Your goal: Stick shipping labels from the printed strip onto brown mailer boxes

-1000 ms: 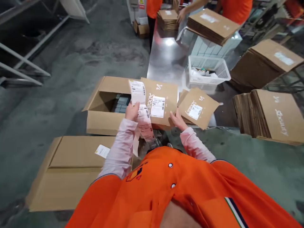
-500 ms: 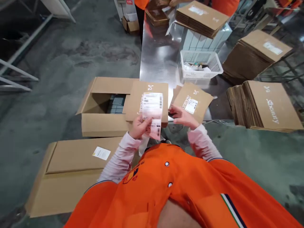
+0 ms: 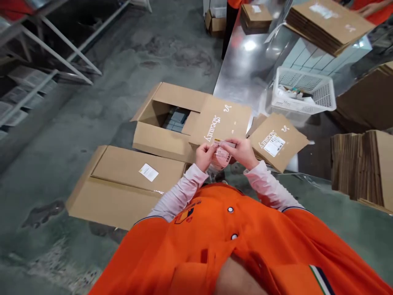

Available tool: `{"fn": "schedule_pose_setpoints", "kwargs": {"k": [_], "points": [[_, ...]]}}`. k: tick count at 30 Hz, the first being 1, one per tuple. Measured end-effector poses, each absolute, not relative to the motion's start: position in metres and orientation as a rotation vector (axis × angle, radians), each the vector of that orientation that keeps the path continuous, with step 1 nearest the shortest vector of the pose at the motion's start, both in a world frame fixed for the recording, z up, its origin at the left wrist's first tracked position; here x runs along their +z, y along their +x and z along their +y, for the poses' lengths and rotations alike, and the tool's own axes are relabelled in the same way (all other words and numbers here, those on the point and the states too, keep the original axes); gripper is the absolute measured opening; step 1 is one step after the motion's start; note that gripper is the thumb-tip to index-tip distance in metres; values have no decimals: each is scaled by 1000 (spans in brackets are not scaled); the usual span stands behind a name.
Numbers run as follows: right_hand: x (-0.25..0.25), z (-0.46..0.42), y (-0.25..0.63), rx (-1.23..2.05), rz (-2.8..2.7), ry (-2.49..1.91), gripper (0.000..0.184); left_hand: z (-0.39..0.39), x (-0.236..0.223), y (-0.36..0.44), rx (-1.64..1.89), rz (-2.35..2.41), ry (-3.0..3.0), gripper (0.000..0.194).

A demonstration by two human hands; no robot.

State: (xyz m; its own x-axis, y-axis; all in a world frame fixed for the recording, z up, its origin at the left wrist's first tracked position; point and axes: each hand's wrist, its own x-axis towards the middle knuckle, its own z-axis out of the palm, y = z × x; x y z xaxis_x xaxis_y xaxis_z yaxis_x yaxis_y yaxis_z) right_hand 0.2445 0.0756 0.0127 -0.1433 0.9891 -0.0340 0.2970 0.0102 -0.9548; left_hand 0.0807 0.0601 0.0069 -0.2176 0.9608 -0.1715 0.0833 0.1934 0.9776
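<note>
By a flat carton (image 3: pixel 232 116) lettered, it seems, "Sbeauty", the hands (image 3: pixel 205 157) (image 3: pixel 245 153) pinch a printed label strip (image 3: pixel 221 159).

The head-worn camera looks forward and steeply down.

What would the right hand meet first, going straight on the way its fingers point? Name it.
Apart from the label strip it touches, the right hand would probably meet the left hand first; the two look close together, though depth is hard to judge.

Cardboard mailers (image 3: pixel 279 137), basket (image 3: pixel 299 106), metal table (image 3: pixel 238 63)
</note>
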Motion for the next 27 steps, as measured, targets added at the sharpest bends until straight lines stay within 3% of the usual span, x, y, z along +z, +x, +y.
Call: {"fn": "schedule_pose_setpoints", "kwargs": {"k": [2,5,10,12,15,17,23,25,27], "points": [[12,80,240,1107,-1579,-1387,30,60,1,82,1223,1553,1016,54],[-4,104,232,1036,-1566,-1352,26,68,-9,73,1013,1386,958,41],[-53,176,226,787,-1499,-1644,30,67,-37,42,613,1238,666,60],[-67,199,224,723,-1544,-1833,44,51,-45,29,601,1235,614,64],[-77,217,217,617,-1761,-1963,80,16,-46,11,573,1290,606,63],[-77,214,209,583,-2065,-1841,86,-4,-38,0,557,1316,611,61],[-72,131,198,633,-2621,-1027,76,32,5,-11,791,1518,696,55],[-72,97,211,753,-2605,-722,60,70,13,-5,908,1673,815,48],[-75,76,229,829,-2411,-839,48,111,14,4,931,1841,1000,39]]}}
